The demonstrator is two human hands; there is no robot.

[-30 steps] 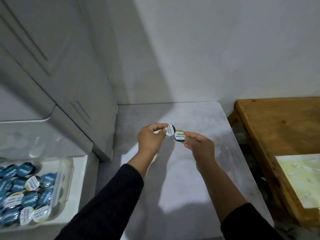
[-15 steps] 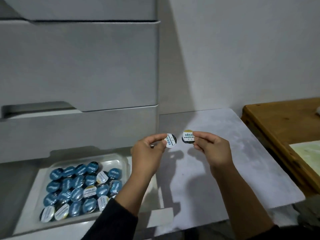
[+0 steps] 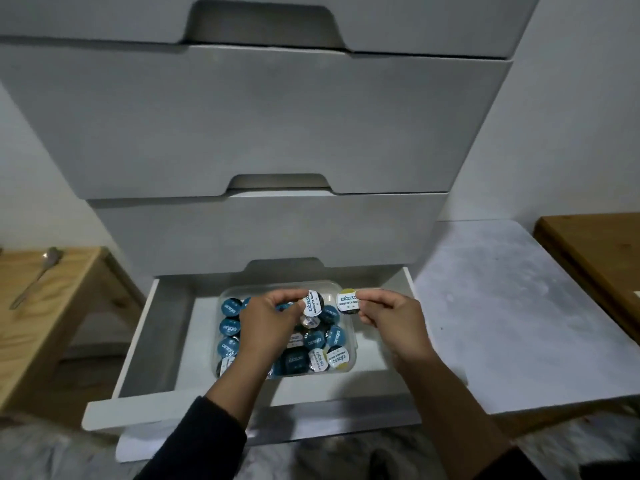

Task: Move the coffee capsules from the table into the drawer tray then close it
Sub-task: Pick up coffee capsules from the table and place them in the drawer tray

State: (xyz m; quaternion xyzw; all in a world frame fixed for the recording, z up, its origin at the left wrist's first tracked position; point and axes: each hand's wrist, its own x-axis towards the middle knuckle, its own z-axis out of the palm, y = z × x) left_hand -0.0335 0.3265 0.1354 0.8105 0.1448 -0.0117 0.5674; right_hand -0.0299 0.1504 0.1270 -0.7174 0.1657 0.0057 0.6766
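Observation:
The bottom drawer (image 3: 162,327) of a white chest stands pulled out. In it sits a clear plastic tray (image 3: 350,332) filled with several coffee capsules (image 3: 229,328), mostly blue-lidded, some white. My left hand (image 3: 268,323) hovers over the tray, pinching a white-lidded capsule (image 3: 311,306) between thumb and fingers. My right hand (image 3: 393,320) is just right of the tray's far corner and pinches a second white-and-yellow-lidded capsule (image 3: 347,302). Both capsules are held above the tray, lids facing me. My left forearm hides part of the tray's contents.
A grey marbled table (image 3: 502,306) lies right of the drawer, with a brown wooden table (image 3: 595,251) beyond it. At left a light wooden stool (image 3: 41,317) carries a metal spoon (image 3: 36,277). Closed drawers (image 3: 263,126) rise above the open one.
Both hands carried their capsules left from over the grey table to above the tray in the open drawer. My view turned left with them, so the drawer is centred.

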